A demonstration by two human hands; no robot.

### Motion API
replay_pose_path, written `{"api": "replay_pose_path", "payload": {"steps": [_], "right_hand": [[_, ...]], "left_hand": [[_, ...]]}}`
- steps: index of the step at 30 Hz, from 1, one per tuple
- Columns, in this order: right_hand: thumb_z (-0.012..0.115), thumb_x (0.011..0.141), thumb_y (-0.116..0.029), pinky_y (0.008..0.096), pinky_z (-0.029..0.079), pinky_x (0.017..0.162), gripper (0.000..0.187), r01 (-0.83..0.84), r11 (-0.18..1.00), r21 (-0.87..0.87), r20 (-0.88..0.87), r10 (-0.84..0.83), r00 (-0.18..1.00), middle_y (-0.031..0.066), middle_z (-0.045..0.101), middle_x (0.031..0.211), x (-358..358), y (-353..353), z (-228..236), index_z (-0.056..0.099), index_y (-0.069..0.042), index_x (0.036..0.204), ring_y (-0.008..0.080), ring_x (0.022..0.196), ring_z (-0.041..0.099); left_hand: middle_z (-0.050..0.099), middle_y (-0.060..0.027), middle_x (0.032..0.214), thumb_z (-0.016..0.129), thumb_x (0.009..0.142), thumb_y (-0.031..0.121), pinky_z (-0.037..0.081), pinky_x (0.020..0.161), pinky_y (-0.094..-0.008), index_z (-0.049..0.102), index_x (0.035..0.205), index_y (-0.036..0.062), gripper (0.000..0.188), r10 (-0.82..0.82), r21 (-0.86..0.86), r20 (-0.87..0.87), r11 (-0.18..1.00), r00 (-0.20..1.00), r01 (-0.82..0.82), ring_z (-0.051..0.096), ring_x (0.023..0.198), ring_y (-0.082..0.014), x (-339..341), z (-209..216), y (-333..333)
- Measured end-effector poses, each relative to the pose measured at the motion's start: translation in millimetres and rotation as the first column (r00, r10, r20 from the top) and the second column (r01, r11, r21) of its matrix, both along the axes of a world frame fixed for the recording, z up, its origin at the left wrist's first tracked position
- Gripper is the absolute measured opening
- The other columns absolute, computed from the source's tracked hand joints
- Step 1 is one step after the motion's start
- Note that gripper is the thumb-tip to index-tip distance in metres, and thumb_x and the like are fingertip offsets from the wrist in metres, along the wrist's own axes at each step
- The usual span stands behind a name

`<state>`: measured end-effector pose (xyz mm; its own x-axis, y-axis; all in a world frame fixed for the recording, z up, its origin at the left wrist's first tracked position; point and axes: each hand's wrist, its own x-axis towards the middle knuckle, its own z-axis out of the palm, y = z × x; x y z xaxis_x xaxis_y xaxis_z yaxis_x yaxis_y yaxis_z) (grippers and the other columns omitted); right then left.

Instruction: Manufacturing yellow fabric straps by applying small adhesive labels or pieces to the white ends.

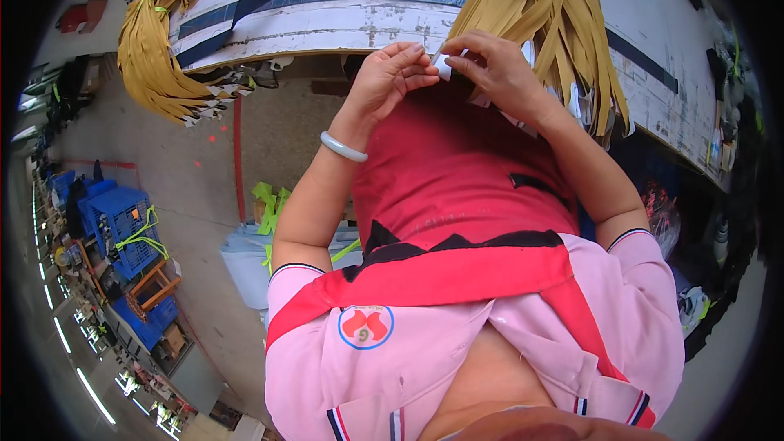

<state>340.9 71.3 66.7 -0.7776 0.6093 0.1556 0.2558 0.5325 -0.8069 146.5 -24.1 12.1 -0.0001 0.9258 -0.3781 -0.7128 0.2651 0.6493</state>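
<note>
White tag pinched in close, two hands at work by the table's near edge

And here we are: the small white tag [444,70] sits between both hands, just over the near edge of the table [327,33], in front of the red apron [474,155] and just left of the near end of the right bundle of tan straps [543,8]. Another bundle, the left bundle of tan straps [155,57], droops over the edge well to the left.

Now for the technique! Steady does it: one hand ought to anchor the tag while the other does the fine work, keeping it flat and square, with thumbs clear of its face. Tug too hard and it could crease or slip.

And the grip? Narrow on both sides! The left hand [396,73] pinches the tag's left side between thumb and fingertips; the right hand [498,69] closes thumb and forefinger on it from the right. Whether a strap end lies beneath those fingertips, I cannot tell.
</note>
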Motion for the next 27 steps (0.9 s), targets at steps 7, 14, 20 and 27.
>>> {"api": "replay_pose_path", "payload": {"steps": [7, 14, 20, 27], "right_hand": [[0.064, 0.092, -0.009, 0.0282, 0.051, 0.068, 0.015, 0.029, 0.984, -0.173, 0.167, 0.001, 0.986, 0.0083, 0.065, 0.091, 15.1, 3.8, 6.2, 0.065, 0.001, 0.103, 0.0131, 0.076, 0.062], [0.064, 0.092, -0.007, 0.0262, 0.05, 0.069, 0.014, -0.051, 0.982, -0.182, 0.083, 0.067, 0.994, 0.0081, 0.064, 0.089, 18.3, 1.9, 8.2, 0.065, 0.001, 0.103, 0.0125, 0.078, 0.061], [0.065, 0.091, -0.009, 0.0248, 0.049, 0.075, 0.015, 0.046, 0.987, -0.153, -0.031, -0.051, 0.998, 0.0056, 0.064, 0.09, 16.2, 6.7, 29.7, 0.066, 0.0, 0.103, 0.0117, 0.083, 0.061], [0.069, 0.087, -0.009, 0.0274, 0.05, 0.071, 0.014, 0.091, 0.977, -0.193, -0.113, -0.115, 0.987, 0.0073, 0.062, 0.089, -0.4, 1.5, 14.7, 0.067, -0.001, 0.099, 0.0147, 0.078, 0.061]], "left_hand": [[0.066, -0.0105, 0.084, 0.07, 0.087, 0.013, 0.05, 0.06, -0.0303, 0.064, 0.106, 0.001, 0.024, 0.317, 0.333, -0.918, 0.942, 0.239, 0.03, 0.064, 0.066, -0.0164, 32.1, 6.9, 8.3], [0.068, -0.0098, 0.079, 0.07, 0.084, 0.007, 0.053, 0.062, -0.0303, 0.064, 0.107, 0.0, 0.025, 0.02, 0.099, -0.85, 0.988, 0.526, 0.121, 0.065, 0.068, -0.0174, 22.8, 1.5, 18.0], [0.067, -0.009, 0.097, 0.066, 0.091, 0.008, 0.061, 0.072, -0.0294, 0.059, 0.115, 0.0027, 0.026, 0.001, 0.1, -0.201, 0.995, 0.98, 0.02, 0.069, 0.084, -0.0173, -6.6, 10.5, 25.3], [0.067, -0.0082, 0.098, 0.061, 0.095, 0.01, 0.06, 0.072, -0.0278, 0.057, 0.118, 0.0038, 0.024, -0.117, 0.119, 0.133, 0.988, 0.984, 0.101, 0.067, 0.085, -0.0157, 0.0, 1.4, 26.0]]}}
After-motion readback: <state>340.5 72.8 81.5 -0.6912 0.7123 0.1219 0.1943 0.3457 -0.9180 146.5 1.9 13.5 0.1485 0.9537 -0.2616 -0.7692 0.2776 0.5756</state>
